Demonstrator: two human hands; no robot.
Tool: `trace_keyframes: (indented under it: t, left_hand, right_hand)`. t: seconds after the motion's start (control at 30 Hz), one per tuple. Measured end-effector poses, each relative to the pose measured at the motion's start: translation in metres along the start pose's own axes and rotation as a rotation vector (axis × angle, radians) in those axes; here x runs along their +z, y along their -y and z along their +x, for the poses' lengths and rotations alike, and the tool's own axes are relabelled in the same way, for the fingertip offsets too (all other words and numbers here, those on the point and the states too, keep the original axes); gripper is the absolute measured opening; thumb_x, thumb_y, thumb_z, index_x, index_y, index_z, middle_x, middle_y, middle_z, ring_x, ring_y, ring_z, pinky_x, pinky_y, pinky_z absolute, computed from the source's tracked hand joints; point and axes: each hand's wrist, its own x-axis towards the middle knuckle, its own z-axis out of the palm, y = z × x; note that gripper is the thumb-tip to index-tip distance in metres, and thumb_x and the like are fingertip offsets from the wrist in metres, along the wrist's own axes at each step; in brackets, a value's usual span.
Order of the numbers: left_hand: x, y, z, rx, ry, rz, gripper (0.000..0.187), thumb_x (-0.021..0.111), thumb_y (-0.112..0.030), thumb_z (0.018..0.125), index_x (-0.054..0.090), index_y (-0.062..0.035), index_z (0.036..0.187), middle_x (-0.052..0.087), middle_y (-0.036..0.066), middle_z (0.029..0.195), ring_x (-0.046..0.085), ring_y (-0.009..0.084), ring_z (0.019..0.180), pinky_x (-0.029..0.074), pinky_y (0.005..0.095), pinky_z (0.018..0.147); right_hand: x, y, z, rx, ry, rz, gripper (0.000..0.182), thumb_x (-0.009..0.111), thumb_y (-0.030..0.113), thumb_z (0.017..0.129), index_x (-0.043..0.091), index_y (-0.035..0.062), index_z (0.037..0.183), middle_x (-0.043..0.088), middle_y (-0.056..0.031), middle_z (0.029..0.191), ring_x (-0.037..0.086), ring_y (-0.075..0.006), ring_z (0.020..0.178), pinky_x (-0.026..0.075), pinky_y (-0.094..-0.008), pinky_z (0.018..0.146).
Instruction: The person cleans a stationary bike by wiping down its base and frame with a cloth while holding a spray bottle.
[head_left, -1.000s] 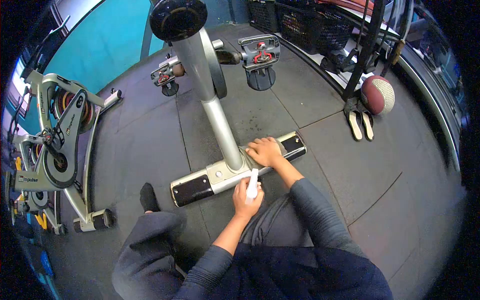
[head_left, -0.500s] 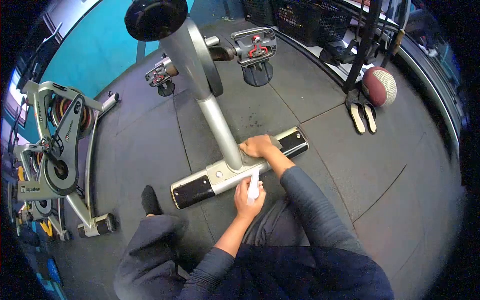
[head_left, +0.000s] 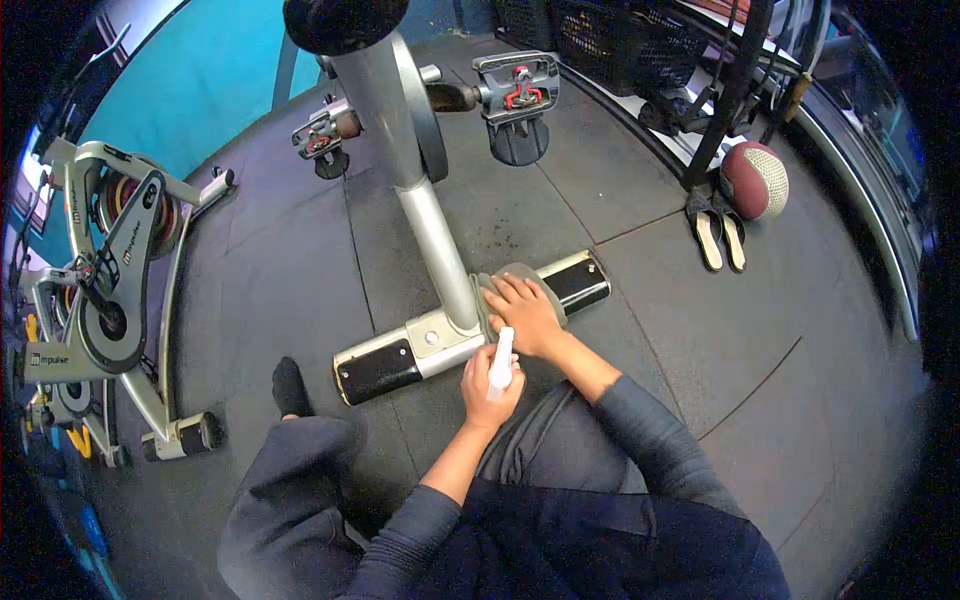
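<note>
I sit on the floor in front of an exercise bike. Its silver rear stabilizer bar [head_left: 432, 340] lies crosswise with black end caps, and a silver post [head_left: 430, 225] rises from its middle. My right hand [head_left: 524, 312] presses a grey cloth [head_left: 528, 276] flat on the bar just right of the post. My left hand [head_left: 490, 388] is closed around a small white spray bottle [head_left: 501, 358], held upright just in front of the bar and close to my right wrist.
The bike's pedals [head_left: 516, 88] hang beyond the post. A second spin bike [head_left: 110, 270] stands at left. A pair of sandals [head_left: 719, 238] and a maroon ball [head_left: 754, 180] lie at right by a rack with black crates [head_left: 610, 35]. Rubber mat flooring surrounds me.
My right hand slid left along the bar toward the post, and the grey cloth under it now shows. The left hand with the bottle stayed roughly in place.
</note>
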Motion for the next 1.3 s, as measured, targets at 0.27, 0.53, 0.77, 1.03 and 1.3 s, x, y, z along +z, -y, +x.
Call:
trace_keyframes:
  t: [0.27, 0.53, 0.77, 1.03, 1.3]
  left_hand:
    - [0.0, 0.002, -0.001, 0.062, 0.011, 0.06, 0.032, 0.062, -0.007, 0.074, 0.05, -0.0025, 0.103, 0.066, 0.01, 0.083, 0.065, 0.0253, 0.079, 0.051, 0.0367, 0.073]
    - [0.0, 0.002, -0.002, -0.011, 0.016, -0.001, 0.031, 0.065, -0.01, 0.072, 0.051, -0.0047, 0.1, 0.066, 0.008, 0.086, 0.06, 0.0324, 0.081, 0.046, 0.0425, 0.074]
    - [-0.001, 0.004, 0.0, -0.004, 0.009, 0.014, 0.03, 0.064, -0.011, 0.072, 0.051, -0.0047, 0.098, 0.066, 0.008, 0.084, 0.06, 0.0322, 0.079, 0.046, 0.0422, 0.074]
    - [0.001, 0.005, -0.001, 0.02, -0.007, -0.013, 0.028, 0.065, -0.012, 0.073, 0.051, -0.006, 0.096, 0.065, 0.009, 0.085, 0.059, 0.0329, 0.079, 0.046, 0.0427, 0.073]
    - [0.002, 0.006, -0.002, 0.014, -0.008, -0.028, 0.03, 0.065, -0.013, 0.073, 0.052, -0.0059, 0.099, 0.063, 0.011, 0.084, 0.058, 0.0345, 0.079, 0.045, 0.0435, 0.072]
  right_hand:
    - [-0.013, 0.003, 0.016, 0.075, 0.106, 0.054, 0.043, 0.042, 0.034, 0.089, 0.051, 0.0161, 0.127, 0.044, -0.0091, 0.138, 0.038, -0.027, 0.129, 0.027, -0.0466, 0.107]
    - [-0.014, -0.013, 0.086, 0.283, 0.526, 0.2, 0.056, 0.031, 0.045, 0.086, 0.066, 0.0051, 0.104, 0.063, -0.0177, 0.109, 0.059, -0.0351, 0.103, 0.044, -0.0434, 0.09]
    - [-0.012, -0.015, 0.098, 0.369, 0.608, 0.213, 0.058, 0.032, 0.046, 0.085, 0.066, 0.0043, 0.106, 0.061, -0.0186, 0.113, 0.058, -0.0355, 0.106, 0.044, -0.0432, 0.09]
    - [-0.011, -0.027, 0.046, 0.232, 0.257, 0.093, 0.044, 0.036, 0.04, 0.086, 0.066, 0.0152, 0.107, 0.064, -0.0125, 0.105, 0.058, -0.0316, 0.102, 0.04, -0.0449, 0.091]
    - [-0.02, -0.026, -0.026, 0.097, 0.011, 0.041, 0.05, 0.041, 0.033, 0.089, 0.039, 0.0184, 0.138, 0.036, -0.0105, 0.143, 0.027, -0.0279, 0.135, 0.019, -0.0446, 0.111]
